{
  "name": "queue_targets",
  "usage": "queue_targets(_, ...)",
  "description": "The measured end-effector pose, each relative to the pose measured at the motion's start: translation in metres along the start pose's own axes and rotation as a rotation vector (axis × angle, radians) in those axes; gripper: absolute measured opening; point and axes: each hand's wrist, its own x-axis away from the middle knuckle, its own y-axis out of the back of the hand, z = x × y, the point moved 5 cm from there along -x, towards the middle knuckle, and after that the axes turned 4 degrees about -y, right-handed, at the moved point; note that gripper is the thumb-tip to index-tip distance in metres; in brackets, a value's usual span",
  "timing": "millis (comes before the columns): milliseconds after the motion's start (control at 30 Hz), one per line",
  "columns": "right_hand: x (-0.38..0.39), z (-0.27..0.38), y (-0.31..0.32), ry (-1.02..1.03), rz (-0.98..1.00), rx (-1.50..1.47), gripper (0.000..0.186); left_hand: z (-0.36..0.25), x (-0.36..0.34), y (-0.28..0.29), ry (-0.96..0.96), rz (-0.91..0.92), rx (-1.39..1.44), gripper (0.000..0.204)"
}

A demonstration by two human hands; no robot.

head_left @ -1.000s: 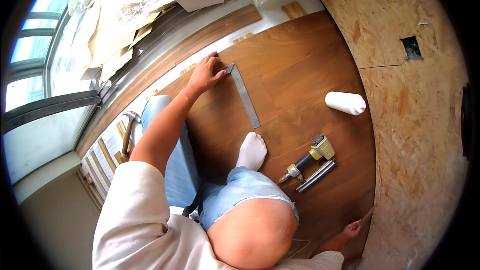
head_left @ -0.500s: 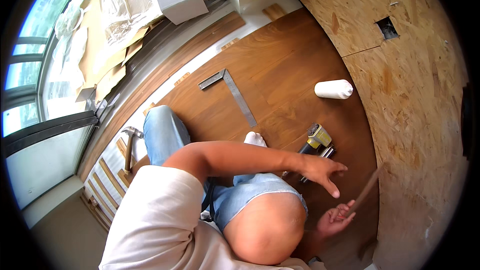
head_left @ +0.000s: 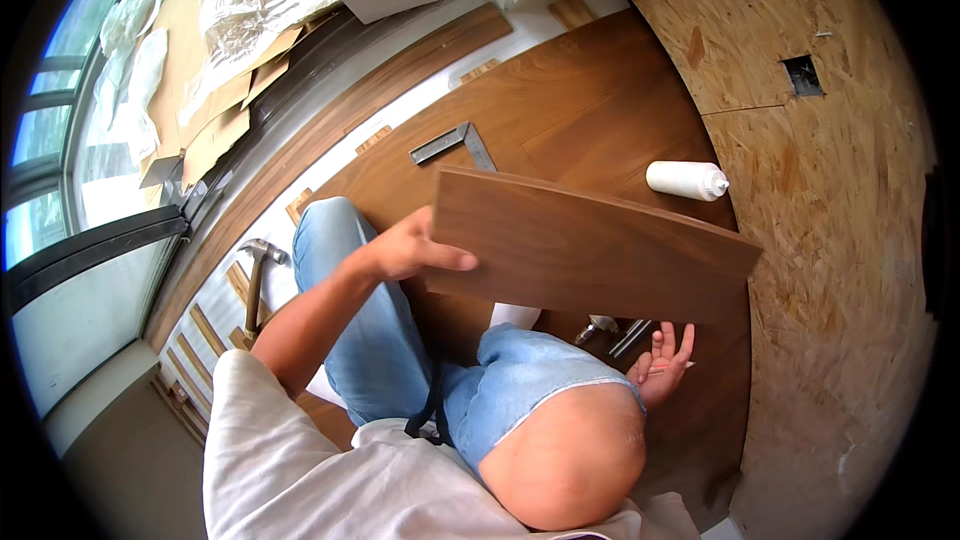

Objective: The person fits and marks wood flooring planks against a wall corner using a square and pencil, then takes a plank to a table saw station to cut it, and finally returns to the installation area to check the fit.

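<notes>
Hammer [head_left: 254, 290]: at the far left, its head toward the window side and its handle toward the person, among pale wooden strips [head_left: 203, 335].
Left leg [head_left: 345, 310]: bent, in blue denim, between the hammer and the plank [head_left: 590, 250].
Left grip [head_left: 415, 248]: closed on the plank's left end, the thumb laid flat across the face turned to the person, the other fingers mostly hidden behind the wood.
Angle square [head_left: 438, 144]: on the brown wood floor [head_left: 375, 175], just beyond the left end of the plank, which hides most of its long arm.
Plank: reaches rightward from the left grip, nearly all of its length to the right of that thumb; tilted, broad face toward the person, the far end dipping in view.
White sock [head_left: 513, 316]: showing below the plank's lower edge.
Metal tool [head_left: 632, 338]: on the floor, mostly covered by the plank.
Right grip [head_left: 662, 368]: open, fingers spread just below the plank's right part; a thin stick seems tucked among them, though it is too small to be sure.
Bottle [head_left: 685, 180]: white, lying on its side beyond the plank.
Chipboard panel [head_left: 830, 230]: along the right, beside the brown floor.
</notes>
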Motion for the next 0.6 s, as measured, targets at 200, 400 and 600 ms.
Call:
queue_targets(200,-0.071,-0.054,-0.141,-0.146,0.174,0.205,0.065,0.007,0.101,0.11,-0.08,-0.47,0.069,0.072)
queue_targets(400,-0.167,-0.114,-0.311,-0.092,0.602,0.505,0.054,0.011,0.138,0.19,-0.279,-0.743,0.131,0.076)
queue_targets(600,-0.242,-0.203,-0.42,-0.043,0.754,0.646,0.041,0.024,0.105,0.277,-0.381,-0.996,0.083,0.059)
